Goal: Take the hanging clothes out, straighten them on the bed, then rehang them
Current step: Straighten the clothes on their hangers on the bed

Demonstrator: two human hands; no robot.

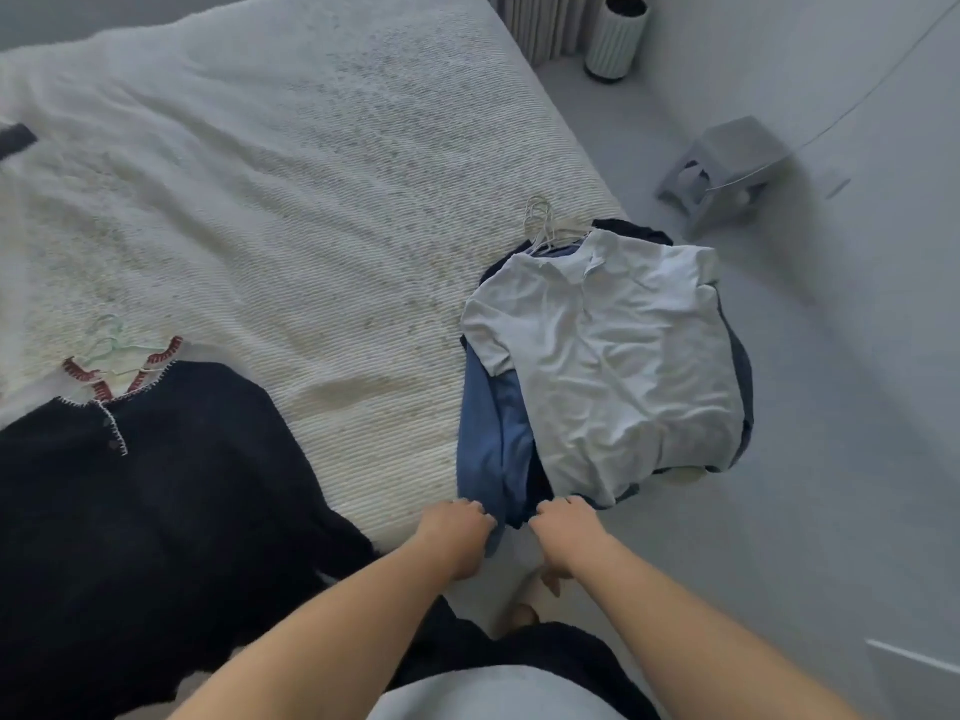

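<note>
A pile of clothes on white hangers point(545, 226) lies at the bed's right corner: a light grey shirt point(613, 356) on top, a blue garment point(493, 439) and darker ones beneath. My left hand point(457, 532) grips the lower hem of the blue garment. Just to its right, my right hand point(566, 532) grips the dark hem beside it. A black knit top point(156, 501) with white stitched edging lies flat at the left, over a red-trimmed garment on a pale green hanger point(109, 340).
The bed point(285, 174) carries a white textured cover. Beyond its right edge on the grey floor stand a small grey stool point(727, 168) and a ribbed white bin point(618, 39). A thin cable crosses the wall at the right.
</note>
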